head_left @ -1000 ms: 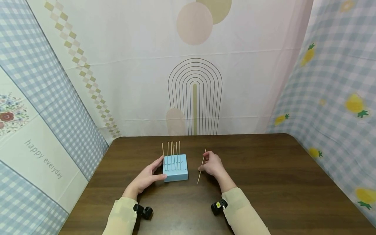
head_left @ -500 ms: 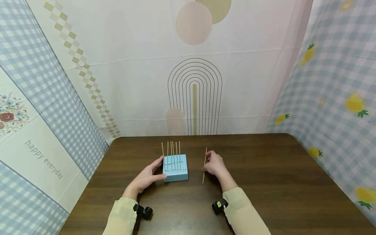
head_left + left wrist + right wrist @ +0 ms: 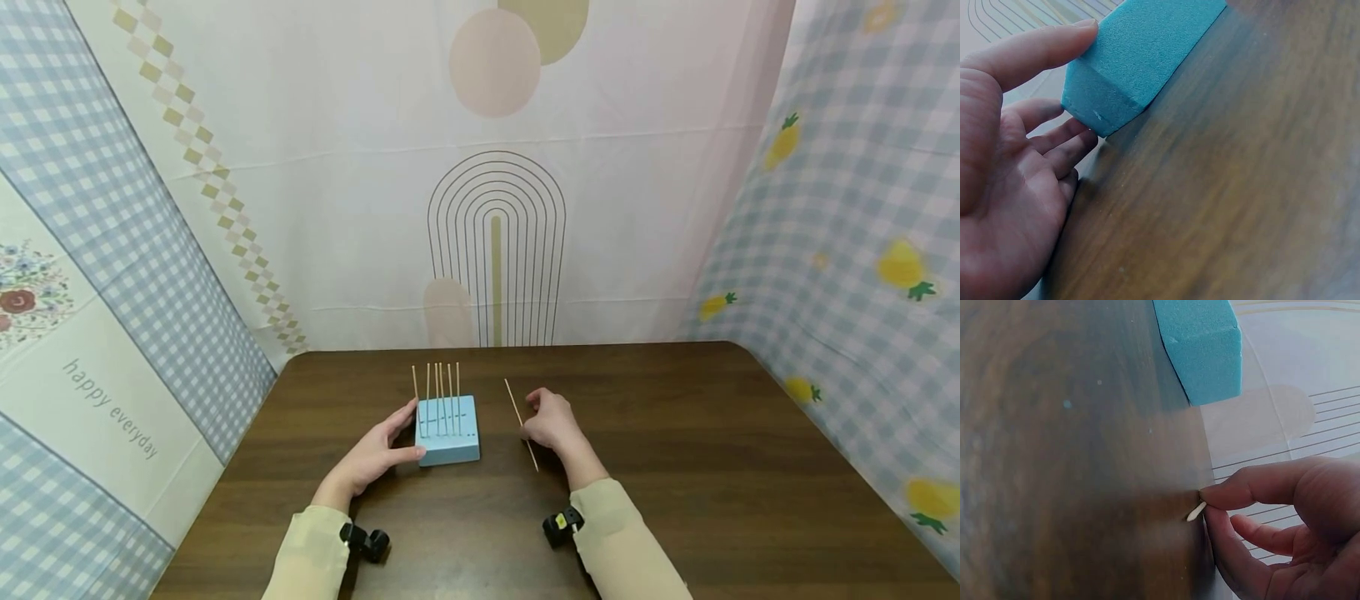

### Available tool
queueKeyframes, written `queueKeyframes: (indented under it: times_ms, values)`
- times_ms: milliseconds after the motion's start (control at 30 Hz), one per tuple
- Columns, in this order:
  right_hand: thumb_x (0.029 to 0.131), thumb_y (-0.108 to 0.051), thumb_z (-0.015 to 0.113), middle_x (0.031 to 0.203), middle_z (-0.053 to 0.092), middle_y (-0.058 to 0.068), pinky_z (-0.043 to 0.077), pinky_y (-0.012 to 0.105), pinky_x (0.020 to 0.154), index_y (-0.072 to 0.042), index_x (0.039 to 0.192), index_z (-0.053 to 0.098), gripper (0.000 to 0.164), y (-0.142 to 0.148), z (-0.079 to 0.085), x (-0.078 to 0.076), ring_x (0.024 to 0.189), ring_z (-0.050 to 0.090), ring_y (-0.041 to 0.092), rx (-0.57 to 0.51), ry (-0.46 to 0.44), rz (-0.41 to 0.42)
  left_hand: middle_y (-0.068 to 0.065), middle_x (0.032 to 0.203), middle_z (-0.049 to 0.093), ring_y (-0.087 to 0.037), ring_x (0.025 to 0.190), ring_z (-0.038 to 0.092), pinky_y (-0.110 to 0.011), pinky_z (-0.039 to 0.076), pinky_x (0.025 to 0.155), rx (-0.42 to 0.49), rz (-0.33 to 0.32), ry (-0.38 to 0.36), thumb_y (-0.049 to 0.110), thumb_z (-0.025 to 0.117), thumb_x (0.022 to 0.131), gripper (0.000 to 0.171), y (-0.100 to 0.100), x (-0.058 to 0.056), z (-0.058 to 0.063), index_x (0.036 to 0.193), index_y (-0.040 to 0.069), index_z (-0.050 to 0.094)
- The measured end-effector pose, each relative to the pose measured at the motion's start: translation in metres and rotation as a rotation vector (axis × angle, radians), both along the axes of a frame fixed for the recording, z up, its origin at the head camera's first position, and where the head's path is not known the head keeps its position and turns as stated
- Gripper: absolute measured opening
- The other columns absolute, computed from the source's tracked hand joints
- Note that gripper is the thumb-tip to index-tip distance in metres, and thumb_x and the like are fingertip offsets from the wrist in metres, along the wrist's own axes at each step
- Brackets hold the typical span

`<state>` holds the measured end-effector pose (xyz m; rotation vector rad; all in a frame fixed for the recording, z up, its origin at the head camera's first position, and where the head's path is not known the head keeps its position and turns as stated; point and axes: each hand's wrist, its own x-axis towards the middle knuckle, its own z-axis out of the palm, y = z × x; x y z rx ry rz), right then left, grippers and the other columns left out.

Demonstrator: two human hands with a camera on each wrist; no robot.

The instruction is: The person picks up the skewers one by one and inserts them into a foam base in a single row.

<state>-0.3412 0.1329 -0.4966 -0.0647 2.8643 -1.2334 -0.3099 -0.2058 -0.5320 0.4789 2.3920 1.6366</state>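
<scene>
A blue foam block (image 3: 452,452) sits on the wooden table, with several thin bamboo skewers (image 3: 458,383) standing in its top. My left hand (image 3: 372,456) grips the block's left side, thumb at the near corner. In the left wrist view, the fingers (image 3: 1072,147) reach the block's lower edge. To the right of the block, my right hand (image 3: 551,423) pinches one loose skewer (image 3: 513,402) around its middle, between thumb and fingers. The skewer leans, its top to the left. In the right wrist view, one skewer end (image 3: 1196,512) pokes out past the fingertips.
The brown wooden table (image 3: 712,467) spreads around both hands. A patterned white cloth (image 3: 360,208) hangs behind it. Checked cloths hang on the left and right sides. Black wrist cameras (image 3: 365,541) sit on both sleeves.
The skewer in my right hand has swung round: its top went left and its lower end right. The right hand shifted slightly right. My left hand and the block stay put.
</scene>
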Motion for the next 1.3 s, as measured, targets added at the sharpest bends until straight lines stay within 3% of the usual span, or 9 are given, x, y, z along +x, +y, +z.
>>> queueKeyframes:
  times_ms: [367,733,1300]
  values:
    - [0.072,0.005,0.077,0.120,0.069,0.020,0.052,0.047,0.098,0.005,0.130,0.068,0.059,0.0028,-0.0006,-0.0007,0.117,0.063,0.037,-0.071,-0.034,0.015,-0.016,0.176,0.022,-0.037,0.163,0.016,-0.057,0.015,0.128,-0.005,-0.002,0.000,0.023,0.081,0.097,0.096,0.0001,0.0007,0.0012,0.171,0.007,0.024]
    - [0.072,0.005,0.075,0.108,0.070,0.014,0.053,0.037,0.083,0.007,0.130,0.068,0.058,0.0047,0.0008,-0.0001,0.098,0.064,0.029,-0.103,-0.060,0.018,-0.016,0.176,0.022,-0.037,0.163,0.015,-0.057,0.015,0.128,-0.007,-0.002,-0.004,0.023,0.081,0.097,0.095,0.0001,0.0010,0.0017,0.171,0.008,0.024]
    - [0.074,0.006,0.074,0.104,0.071,0.014,0.055,0.034,0.079,0.007,0.129,0.068,0.055,0.0063,-0.0017,-0.0019,0.093,0.066,0.026,-0.154,-0.080,0.017,-0.017,0.175,0.024,-0.037,0.162,0.016,-0.058,0.014,0.128,-0.005,-0.004,0.005,0.023,0.081,0.097,0.095,-0.0001,0.0005,0.0004,0.171,0.006,0.023]
